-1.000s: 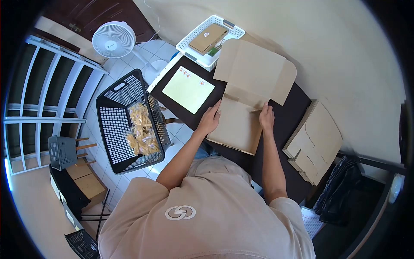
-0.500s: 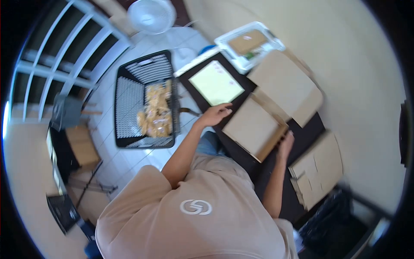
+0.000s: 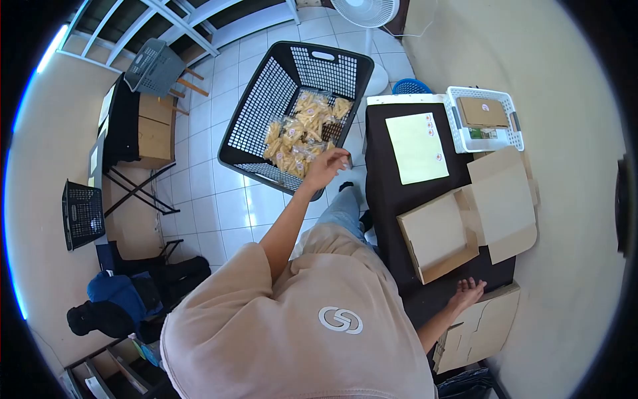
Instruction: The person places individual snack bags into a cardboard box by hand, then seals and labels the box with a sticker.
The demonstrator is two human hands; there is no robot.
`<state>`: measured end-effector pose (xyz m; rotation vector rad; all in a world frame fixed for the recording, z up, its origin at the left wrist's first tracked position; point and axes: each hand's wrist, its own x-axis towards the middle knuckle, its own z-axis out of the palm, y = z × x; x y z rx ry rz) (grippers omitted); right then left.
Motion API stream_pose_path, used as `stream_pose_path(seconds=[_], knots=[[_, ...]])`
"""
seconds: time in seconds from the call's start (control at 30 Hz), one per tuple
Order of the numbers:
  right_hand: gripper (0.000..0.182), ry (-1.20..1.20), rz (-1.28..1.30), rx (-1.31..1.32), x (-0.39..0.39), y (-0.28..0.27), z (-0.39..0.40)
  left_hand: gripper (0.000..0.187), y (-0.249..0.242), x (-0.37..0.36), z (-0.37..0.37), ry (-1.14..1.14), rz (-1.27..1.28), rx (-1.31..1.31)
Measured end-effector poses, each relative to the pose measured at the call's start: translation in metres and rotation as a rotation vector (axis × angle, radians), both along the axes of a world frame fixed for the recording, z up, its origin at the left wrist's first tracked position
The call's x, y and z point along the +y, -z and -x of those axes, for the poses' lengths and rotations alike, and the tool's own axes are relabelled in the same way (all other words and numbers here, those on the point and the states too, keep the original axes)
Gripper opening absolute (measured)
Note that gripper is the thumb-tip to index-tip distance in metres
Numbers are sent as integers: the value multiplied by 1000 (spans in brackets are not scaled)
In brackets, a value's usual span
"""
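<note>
My left hand [image 3: 325, 167] hovers over the near right rim of a black plastic basket [image 3: 256, 123], its fingers loosely bent and apart with nothing visible in them. Inside the basket lie several clear packets of yellowish snack pieces [image 3: 292, 143]. My right hand [image 3: 468, 293] is open, palm turned up, just off the near edge of a cardboard box [image 3: 435, 233]. That box stands with its lid [image 3: 503, 206] folded back on a dark-covered table [image 3: 389, 174].
A pale yellow sheet with small stickers [image 3: 415, 149] lies on the table. Behind it, a white basket [image 3: 452, 100] holds a closed carton [image 3: 483, 113]. Flat cardboard pieces [image 3: 488, 326] sit by my right arm. A white fan [image 3: 365, 12] stands on the tiled floor.
My left hand has gone from beside the yellow sheet to over the black basket. My right hand has let go of the cardboard box's side and turned palm up. The view has swung left.
</note>
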<state>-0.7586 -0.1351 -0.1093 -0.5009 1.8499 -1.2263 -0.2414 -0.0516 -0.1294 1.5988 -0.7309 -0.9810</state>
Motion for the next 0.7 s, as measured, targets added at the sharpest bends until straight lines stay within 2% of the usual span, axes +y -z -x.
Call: stream_pose_path(seconds=[0.03, 0.13, 0.23, 0.27, 0.3, 0.33, 0.4, 0.43, 0.5, 0.53, 0.57, 0.63, 0.7], knots=[[52, -9, -1, 7, -4, -4, 2, 21, 9, 6, -9, -92, 118, -21], [41, 33, 97, 8, -10, -23, -3, 25, 38, 33, -52, -314, -17, -53], [36, 23, 90, 38, -13, -29, -16, 26, 87, 60, -104, -403, -3, -171], [36, 19, 86, 47, -12, -33, -24, 25, 110, 68, -126, -380, -59, -300], [34, 6, 91, 56, -11, -37, -36, 24, 112, 69, -138, -354, -114, -426], [32, -8, 93, 68, -9, -43, -47, 24, 115, 72, -147, -354, -123, -414], [29, -1, 98, 71, -9, -49, -74, 27, 120, 70, -166, -256, -403, -523], [27, 9, 100, 66, -8, -53, -87, 27, 134, 70, -177, -255, -409, -509], [25, -52, 118, 75, -2, -62, -117, 35, 158, 71, -195, -105, -582, -518], [24, -111, 149, 68, 3, -67, -129, 46, 167, 69, -202, -70, -679, -473], [24, -100, 156, 80, 10, -69, -137, 46, 176, 65, -208, -58, -669, -466], [22, -227, 189, 141, 29, -77, -151, 54, 204, 62, -214, 5, -726, -460], [18, -222, 168, 201, 54, -87, -164, 60, 220, 61, -219, 92, -721, -524]])
